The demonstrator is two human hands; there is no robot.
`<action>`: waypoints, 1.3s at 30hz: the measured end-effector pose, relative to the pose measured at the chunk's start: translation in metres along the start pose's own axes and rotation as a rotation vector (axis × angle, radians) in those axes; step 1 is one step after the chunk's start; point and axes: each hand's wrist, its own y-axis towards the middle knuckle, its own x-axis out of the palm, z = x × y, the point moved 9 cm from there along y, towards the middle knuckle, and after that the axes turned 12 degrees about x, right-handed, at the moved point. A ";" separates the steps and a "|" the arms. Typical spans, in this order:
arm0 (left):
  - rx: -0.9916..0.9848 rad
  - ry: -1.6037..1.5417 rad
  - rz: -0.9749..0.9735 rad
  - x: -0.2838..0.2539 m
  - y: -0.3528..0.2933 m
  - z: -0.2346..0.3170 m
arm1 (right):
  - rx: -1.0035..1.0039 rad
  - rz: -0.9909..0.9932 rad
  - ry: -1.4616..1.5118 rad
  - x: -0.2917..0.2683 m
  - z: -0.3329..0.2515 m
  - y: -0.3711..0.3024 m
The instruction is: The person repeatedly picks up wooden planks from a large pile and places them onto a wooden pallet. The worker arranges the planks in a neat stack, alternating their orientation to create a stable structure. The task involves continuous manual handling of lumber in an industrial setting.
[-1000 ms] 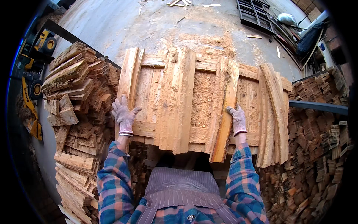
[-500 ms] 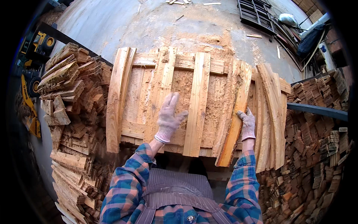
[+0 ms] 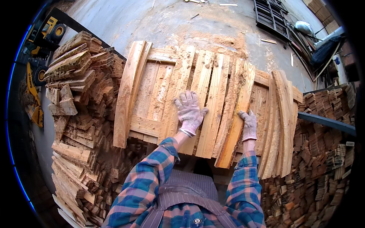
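Planks [image 3: 216,102], rough-sawn: likely stiff, light, splintery; best held by long edges. Left hand [image 3: 190,113]: spread wide over planks. Right hand [image 3: 249,124]: at orange-edged plank [image 3: 242,95]; grip unclear.

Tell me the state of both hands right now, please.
Left hand: open, palm down over the middle boards.
Right hand: partly curled at the orange-edged board; grip cannot be told.

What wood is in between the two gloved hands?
In the head view, several rough wooden boards lie side by side between the left hand and the right hand.
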 end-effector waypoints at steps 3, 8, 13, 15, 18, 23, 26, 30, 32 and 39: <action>0.094 -0.249 0.135 0.001 -0.008 -0.032 | -0.045 -0.063 0.093 0.025 -0.002 -0.001; -0.272 -0.327 0.671 -0.109 -0.046 -0.240 | 0.016 -0.030 0.135 0.019 0.001 -0.005; -0.394 -1.022 0.320 0.002 -0.040 -0.379 | 0.006 -0.054 0.141 0.057 -0.007 -0.015; -0.325 -1.325 0.405 0.008 -0.031 -0.369 | -0.016 -0.034 0.079 0.072 0.002 -0.015; -0.421 -1.038 0.329 -0.033 -0.033 -0.343 | 0.008 -0.044 0.075 0.118 -0.001 -0.029; -0.383 -1.211 0.371 -0.016 -0.030 -0.357 | 0.059 -0.208 0.105 0.196 -0.005 -0.037; -0.458 -1.089 0.299 -0.013 -0.027 -0.360 | 0.141 -0.195 0.116 0.195 0.000 -0.031; -0.443 -1.288 0.279 -0.007 -0.028 -0.357 | 0.106 -0.139 0.237 0.155 -0.008 -0.030; -0.349 -1.570 0.302 0.015 -0.025 -0.367 | 0.105 -0.101 0.185 0.121 -0.011 -0.022; -0.392 -1.321 0.274 0.007 -0.022 -0.357 | 0.069 -0.052 0.158 0.146 0.013 -0.009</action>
